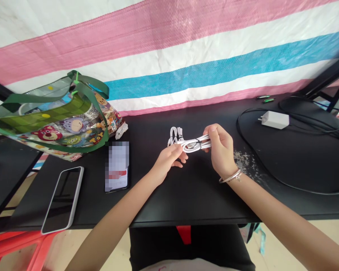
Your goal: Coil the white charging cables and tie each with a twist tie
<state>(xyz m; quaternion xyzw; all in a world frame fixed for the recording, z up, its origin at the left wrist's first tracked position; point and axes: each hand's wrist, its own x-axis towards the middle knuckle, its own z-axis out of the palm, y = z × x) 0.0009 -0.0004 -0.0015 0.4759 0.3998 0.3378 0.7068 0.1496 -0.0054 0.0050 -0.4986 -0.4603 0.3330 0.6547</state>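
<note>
Two hands, left hand and right hand, grip a coiled white cable above the tabletop; its far loops remain loose.

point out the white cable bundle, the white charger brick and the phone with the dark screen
white cable bundle (194,144), head view, on the looped strands between both hands
white charger brick (274,119), head view, on its top face
dark-screen phone (63,198), head view, mid screen

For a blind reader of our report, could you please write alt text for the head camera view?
Two bare hands hold a coiled white cable above a black table: the left hand pinches one end, the right hand grips the bundle. On the table lie two phones, a cartoon-printed bag and a white charger.
</note>
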